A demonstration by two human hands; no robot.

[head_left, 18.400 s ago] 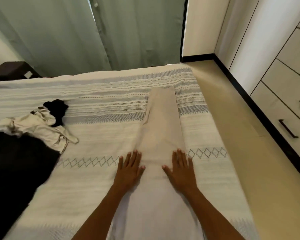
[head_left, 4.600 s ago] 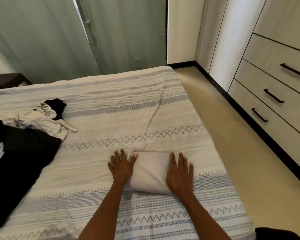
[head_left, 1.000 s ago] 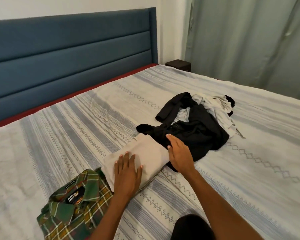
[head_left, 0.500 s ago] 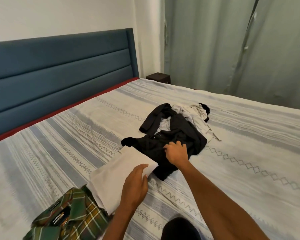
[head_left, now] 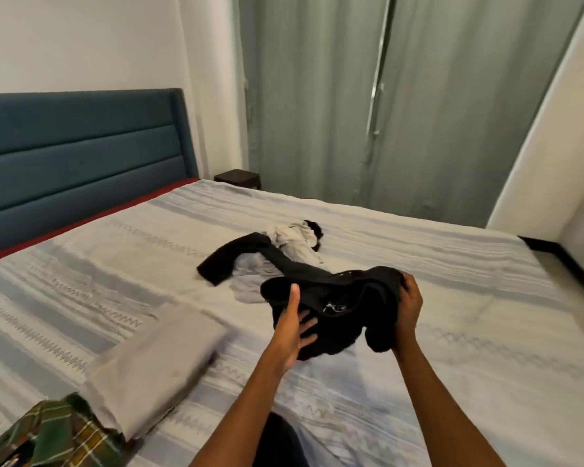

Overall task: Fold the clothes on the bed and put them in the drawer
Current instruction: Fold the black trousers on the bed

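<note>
A black garment (head_left: 338,298) hangs just above the bed, bunched between both hands, with a sleeve trailing back toward the heap. My left hand (head_left: 292,326) grips its left side, thumb on top. My right hand (head_left: 408,301) clutches its right edge. A folded beige garment (head_left: 162,362) lies at the lower left, resting partly on a folded green plaid shirt (head_left: 51,436). Behind the black garment sits a crumpled pale garment (head_left: 294,244) with a small black piece at its far end.
The striped bedspread (head_left: 469,332) covers the whole bed. A blue padded headboard (head_left: 75,156) stands at the left, a dark bedside table (head_left: 238,178) beyond it, and grey-green curtains (head_left: 385,96) behind. The floor shows at the far right.
My left hand left the folded beige garment and joined my right hand on the black garment, which has been pulled off the heap toward me.
</note>
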